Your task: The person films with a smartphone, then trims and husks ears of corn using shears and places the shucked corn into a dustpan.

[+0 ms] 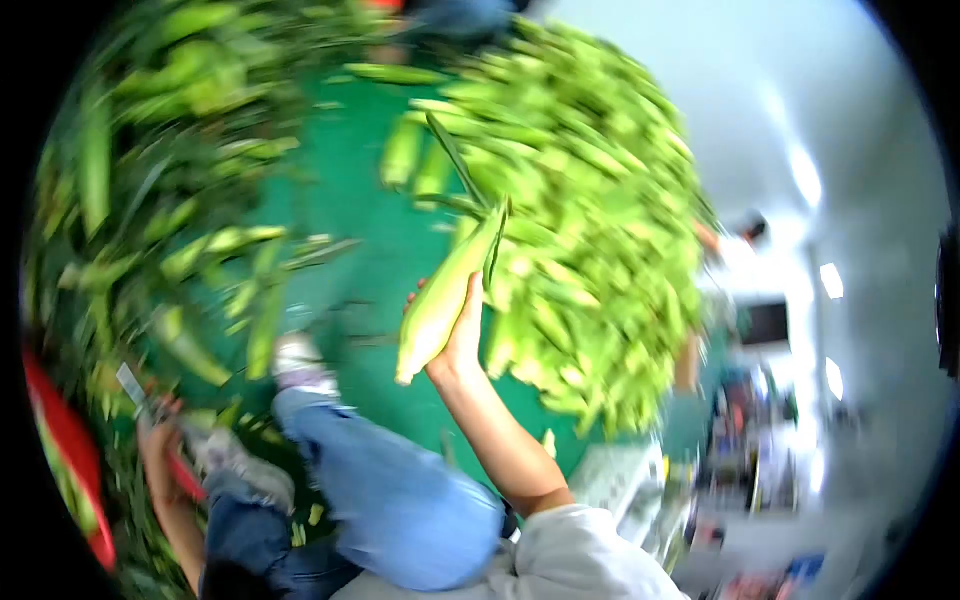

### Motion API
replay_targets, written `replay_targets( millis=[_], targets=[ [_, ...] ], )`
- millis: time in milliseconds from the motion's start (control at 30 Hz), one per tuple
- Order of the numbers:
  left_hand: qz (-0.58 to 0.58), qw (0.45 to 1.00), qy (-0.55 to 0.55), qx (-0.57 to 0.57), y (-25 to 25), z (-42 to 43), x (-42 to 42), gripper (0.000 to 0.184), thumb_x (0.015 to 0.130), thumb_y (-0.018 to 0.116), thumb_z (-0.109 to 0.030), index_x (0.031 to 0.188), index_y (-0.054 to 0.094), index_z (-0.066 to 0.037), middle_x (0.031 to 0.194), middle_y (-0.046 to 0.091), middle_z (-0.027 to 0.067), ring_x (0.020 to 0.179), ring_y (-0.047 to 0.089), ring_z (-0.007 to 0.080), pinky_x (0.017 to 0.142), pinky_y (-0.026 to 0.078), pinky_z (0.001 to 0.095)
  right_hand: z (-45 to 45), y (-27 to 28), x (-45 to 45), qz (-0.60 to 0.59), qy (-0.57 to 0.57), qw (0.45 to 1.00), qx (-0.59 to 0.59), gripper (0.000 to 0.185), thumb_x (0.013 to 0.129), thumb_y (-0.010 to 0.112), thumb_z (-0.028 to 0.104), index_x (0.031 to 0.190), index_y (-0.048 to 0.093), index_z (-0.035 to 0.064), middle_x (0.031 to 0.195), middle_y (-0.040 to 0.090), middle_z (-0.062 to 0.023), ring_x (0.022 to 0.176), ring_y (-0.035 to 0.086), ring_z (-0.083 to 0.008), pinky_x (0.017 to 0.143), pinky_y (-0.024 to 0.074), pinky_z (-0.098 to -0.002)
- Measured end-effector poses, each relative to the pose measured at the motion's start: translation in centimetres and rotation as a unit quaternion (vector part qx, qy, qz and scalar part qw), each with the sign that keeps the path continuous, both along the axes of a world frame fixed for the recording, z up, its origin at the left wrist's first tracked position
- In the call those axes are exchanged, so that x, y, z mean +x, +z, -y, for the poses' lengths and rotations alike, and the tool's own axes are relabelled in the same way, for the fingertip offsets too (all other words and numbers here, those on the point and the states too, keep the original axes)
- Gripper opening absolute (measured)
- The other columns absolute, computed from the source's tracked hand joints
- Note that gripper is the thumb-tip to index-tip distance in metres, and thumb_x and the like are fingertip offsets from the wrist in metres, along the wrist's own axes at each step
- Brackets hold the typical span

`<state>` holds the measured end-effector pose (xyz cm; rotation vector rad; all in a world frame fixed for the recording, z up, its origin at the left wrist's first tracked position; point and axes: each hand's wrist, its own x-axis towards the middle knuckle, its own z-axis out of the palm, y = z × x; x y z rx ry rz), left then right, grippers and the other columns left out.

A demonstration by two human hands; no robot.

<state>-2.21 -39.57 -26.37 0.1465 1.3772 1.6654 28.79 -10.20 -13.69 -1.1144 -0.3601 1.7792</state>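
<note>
My right hand (458, 335) is raised in the middle of the view. It grips an ear of corn (440, 305) in its pale green husk, with long leaves at the upper end. Fingertips show along the ear's far side. Low on the left, my left hand (160, 428) is closed around a knife with a pale blade (131, 384) and a pink-red handle (187, 477). It is near my shoe, above scattered husks, and motion blurs its outline.
A large heap of corn ears (590, 230) rises to the right on the green floor (355, 230). Loose husks and leaves (190, 250) cover the left side. A red container (70, 455) stands at far left. Another person (735, 245) is beyond the heap.
</note>
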Motion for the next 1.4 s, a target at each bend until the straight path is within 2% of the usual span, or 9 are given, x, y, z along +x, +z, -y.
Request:
replay_targets(
  millis=[133, 400, 467, 633, 800, 933, 1133, 1267, 1400],
  targets=[
    [0.06, 0.998, 0.029, -0.008, -3.7, 5.4, -3.7, 0.06, 0.086, 0.061, -0.016, 0.138, 0.034, -0.004, 0.112, 0.054, 0.0074, 0.103, 0.053, 0.0182, 0.089, 0.042, 0.0303, 3.3, 3.3, 17.8, 0.086, -0.354, 0.922, 0.129, 0.061, 0.091, 0.04, 0.054, 0.135, 0.036, 0.0122, 0.132, 0.046, -0.0085, 0.121, 0.043, -0.0285, 0.103, 0.0341, -0.0449],
    [-0.034, 0.995, 0.065, -0.063, -1.6, 6.3, -3.4, 0.042, 0.09, 0.049, -0.015, 0.13, 0.043, -0.004, 0.107, 0.056, 0.009, 0.092, 0.054, 0.0169, 0.086, 0.043, 0.0304, 19.8, 9.9, 60.8, 0.178, -0.733, 0.618, 0.221, 0.06, 0.09, 0.042, 0.051, 0.127, 0.045, 0.0048, 0.121, 0.053, -0.013, 0.105, 0.055, -0.0323, 0.095, 0.043, -0.0423],
    [-0.05, 0.993, 0.071, -0.082, -1.2, 7.1, -3.4, 0.041, 0.09, 0.049, -0.015, 0.129, 0.044, -0.004, 0.106, 0.056, 0.0089, 0.092, 0.054, 0.0168, 0.085, 0.043, 0.0304, 23.7, 10.3, 62.2, 0.308, -0.726, 0.613, -0.045, 0.047, 0.089, 0.051, 0.044, 0.114, 0.054, 0.0036, 0.102, 0.059, -0.0112, 0.088, 0.058, -0.0282, 0.082, 0.0493, -0.0399],
    [-0.088, 0.986, 0.062, -0.124, 0.3, 8.2, -3.1, 0.04, 0.089, 0.05, -0.015, 0.127, 0.045, -0.004, 0.105, 0.057, 0.0086, 0.09, 0.054, 0.0166, 0.083, 0.043, 0.0304, 28.6, 2.9, 58.0, 0.412, -0.424, 0.799, -0.113, 0.017, 0.085, 0.056, 0.023, 0.083, 0.057, 0.0066, 0.068, 0.055, -0.0032, 0.059, 0.052, -0.0165, 0.047, 0.0423, -0.0307],
    [-0.126, 0.979, 0.057, -0.152, 3.3, 8.2, -2.1, 0.038, 0.088, 0.051, -0.015, 0.124, 0.046, -0.004, 0.103, 0.057, 0.0083, 0.088, 0.054, 0.0165, 0.081, 0.044, 0.0303, 34.3, -2.3, 57.1, 0.732, -0.254, 0.544, -0.323, 0.04, 0.076, 0.059, 0.031, 0.1, 0.066, 0.0002, 0.101, 0.064, -0.0226, 0.098, 0.062, -0.0343, 0.091, 0.0444, -0.038],
    [-0.147, 0.974, 0.035, -0.169, 4.9, 7.7, -0.4, 0.037, 0.087, 0.051, -0.015, 0.122, 0.047, -0.004, 0.102, 0.057, 0.0081, 0.087, 0.054, 0.0164, 0.08, 0.044, 0.0303, 36.2, -0.9, 57.5, 0.779, -0.266, 0.442, -0.357, 0.055, 0.075, 0.061, 0.034, 0.113, 0.055, -0.005, 0.108, 0.059, -0.0271, 0.101, 0.057, -0.0398, 0.089, 0.0444, -0.0432],
    [-0.176, 0.969, 0.016, -0.174, 7.4, 6.1, 5.2, 0.036, 0.086, 0.052, -0.015, 0.12, 0.049, -0.004, 0.1, 0.057, 0.0078, 0.085, 0.054, 0.0162, 0.078, 0.044, 0.0303, 36.1, -2.6, 69.8, 0.775, -0.2, 0.485, -0.352, 0.069, 0.071, 0.068, 0.038, 0.119, 0.048, -0.0067, 0.109, 0.058, -0.0256, 0.1, 0.056, -0.0411, 0.089, 0.0438, -0.0445],
    [-0.194, 0.965, 0.0, -0.176, 8.6, 5.2, 8.5, 0.035, 0.085, 0.053, -0.015, 0.118, 0.05, -0.004, 0.099, 0.057, 0.0076, 0.083, 0.054, 0.016, 0.076, 0.045, 0.0302, 35.0, -4.9, 75.5, 0.612, -0.235, 0.733, -0.183, 0.068, 0.069, 0.073, 0.034, 0.118, 0.05, -0.006, 0.104, 0.062, -0.0195, 0.094, 0.061, -0.0284, 0.078, 0.0486, -0.0375],
    [-0.208, 0.962, -0.009, -0.175, 9.6, 4.5, 11.1, 0.034, 0.084, 0.053, -0.014, 0.116, 0.051, -0.004, 0.097, 0.057, 0.0073, 0.082, 0.054, 0.0159, 0.075, 0.045, 0.0302, 32.8, -10.5, 82.8, 0.626, -0.147, 0.745, -0.174, 0.059, 0.066, 0.076, 0.032, 0.11, 0.057, -0.0024, 0.1, 0.064, -0.0168, 0.091, 0.063, -0.0268, 0.076, 0.0492, -0.0372]
  ],
)
